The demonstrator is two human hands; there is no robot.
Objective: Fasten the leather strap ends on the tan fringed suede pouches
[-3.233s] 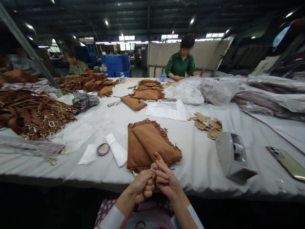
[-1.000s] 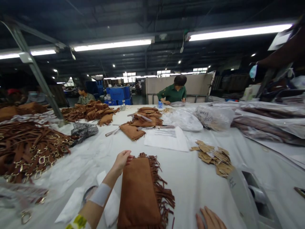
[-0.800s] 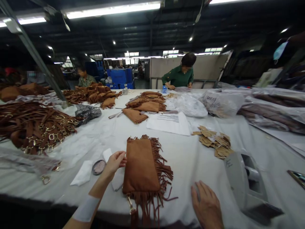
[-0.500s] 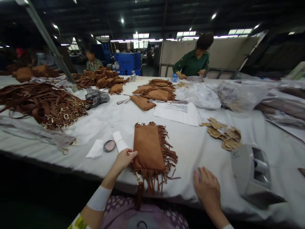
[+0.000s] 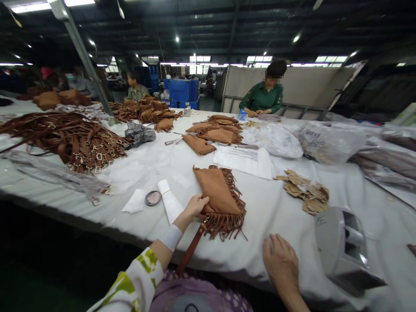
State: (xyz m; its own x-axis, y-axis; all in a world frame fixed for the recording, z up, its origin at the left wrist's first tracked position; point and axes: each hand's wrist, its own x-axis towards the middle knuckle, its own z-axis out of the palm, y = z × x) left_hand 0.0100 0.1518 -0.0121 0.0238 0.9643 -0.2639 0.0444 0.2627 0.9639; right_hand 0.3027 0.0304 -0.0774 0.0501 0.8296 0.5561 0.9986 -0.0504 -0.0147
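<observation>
A brown fringed pouch (image 5: 217,193) lies at a slant on the white-covered table, with fringe along its right and lower edges. Its left edge is pinched between the thumb and fingers of my left hand (image 5: 196,206). From the lower corner a brown wrist strap (image 5: 193,247) hangs over the table's edge on a gold clasp. To the right of the pouch, my right hand (image 5: 282,262) rests on the cloth, fingers loosely bent. A small greyish patch shows by its thumb, too unclear to name.
Left of the pouch lie folded white paper strips (image 5: 169,199) and a small round dish (image 5: 153,198). Strap piles (image 5: 81,143) fill the left side. Brown tags (image 5: 305,190) and a grey tape dispenser (image 5: 341,247) stand right. More pouches (image 5: 217,134) lie ahead; a co-worker (image 5: 264,95) is opposite.
My left hand has taken hold of the pouch's edge, and the pouch has shifted right and turned, its left side raised a little. The right hand stays nearly in place.
</observation>
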